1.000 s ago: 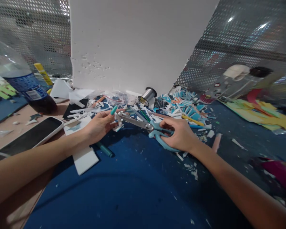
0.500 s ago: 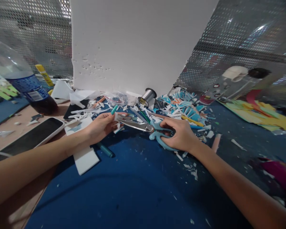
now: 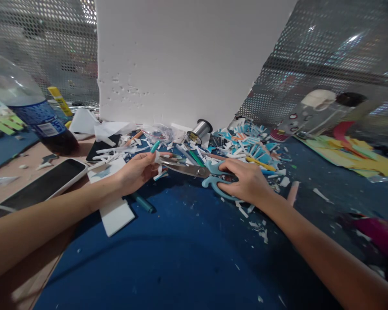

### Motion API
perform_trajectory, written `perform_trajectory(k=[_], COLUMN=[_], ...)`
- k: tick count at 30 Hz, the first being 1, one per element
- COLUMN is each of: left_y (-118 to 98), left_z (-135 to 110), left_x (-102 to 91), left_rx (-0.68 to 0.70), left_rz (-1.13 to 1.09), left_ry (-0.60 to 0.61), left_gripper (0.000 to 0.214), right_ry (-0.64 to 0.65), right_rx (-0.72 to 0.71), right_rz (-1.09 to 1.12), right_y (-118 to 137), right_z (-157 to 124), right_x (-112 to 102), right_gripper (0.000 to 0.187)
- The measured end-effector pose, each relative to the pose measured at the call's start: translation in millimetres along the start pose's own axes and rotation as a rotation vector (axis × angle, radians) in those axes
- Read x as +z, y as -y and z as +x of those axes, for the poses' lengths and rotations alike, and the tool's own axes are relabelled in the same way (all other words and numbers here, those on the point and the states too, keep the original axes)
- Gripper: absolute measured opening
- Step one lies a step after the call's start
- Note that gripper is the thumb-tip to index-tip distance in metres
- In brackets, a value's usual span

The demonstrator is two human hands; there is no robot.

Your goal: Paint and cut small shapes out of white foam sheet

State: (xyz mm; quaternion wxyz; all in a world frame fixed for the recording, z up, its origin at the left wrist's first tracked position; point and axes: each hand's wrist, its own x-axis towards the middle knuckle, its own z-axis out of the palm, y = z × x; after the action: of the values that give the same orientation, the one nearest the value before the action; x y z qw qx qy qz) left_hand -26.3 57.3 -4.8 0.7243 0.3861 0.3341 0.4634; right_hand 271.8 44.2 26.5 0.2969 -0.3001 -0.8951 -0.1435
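Observation:
My right hand (image 3: 247,183) grips the light blue handles of a pair of scissors (image 3: 194,171), whose metal blades point left and are nearly closed. My left hand (image 3: 134,172) pinches a small white foam scrap (image 3: 157,172) at the blade tips, teal nails showing. Both hands hover just above a dark blue mat (image 3: 181,249). A heap of white, blue and orange foam offcuts (image 3: 245,144) lies right behind the hands.
A tall white foam board (image 3: 181,60) stands behind. A phone (image 3: 42,185) and a cola bottle (image 3: 29,112) lie left. A wire spool (image 3: 198,129), a teal pen (image 3: 142,202), a white foam rectangle (image 3: 114,215) and yellow sheets (image 3: 352,153) are around; perforated metal screens enclose the back.
The scissor blades have closed down on the white scrap. My right hand shifted slightly right and lower; my left hand stayed nearly still.

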Motion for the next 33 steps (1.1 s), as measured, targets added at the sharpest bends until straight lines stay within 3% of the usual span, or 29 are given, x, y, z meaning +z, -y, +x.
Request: perform_trajectory(k=[7, 15, 24, 33], left_y=[1.3, 1.2, 0.8, -1.9], left_z=[0.7, 0.4, -0.2, -2.3], left_x=[-2.5, -0.4, 2.1, 6.9], left_rx=[-0.016, -0.026, -0.015, 0.026], left_rz=[0.004, 0.012, 0.012, 0.012], left_ry=[-0.016, -0.058, -0.09, -0.057], left_gripper=[0.031, 0.025, 0.023, 0.018], right_ry=[-0.009, 0.065, 0.023, 0.085], right_rx=[-0.012, 0.042, -0.035, 0.084], right_rz=[-0.075, -0.075, -0.117, -0.04], right_y=[-3.2, -3.6, -1.2, -0.1], right_z=[-3.0, -3.7, -1.6, -2.6], right_x=[-2.1, -4.8, -5.3, -4.5], right_gripper=[0.006, 0.006, 0.007, 0.005])
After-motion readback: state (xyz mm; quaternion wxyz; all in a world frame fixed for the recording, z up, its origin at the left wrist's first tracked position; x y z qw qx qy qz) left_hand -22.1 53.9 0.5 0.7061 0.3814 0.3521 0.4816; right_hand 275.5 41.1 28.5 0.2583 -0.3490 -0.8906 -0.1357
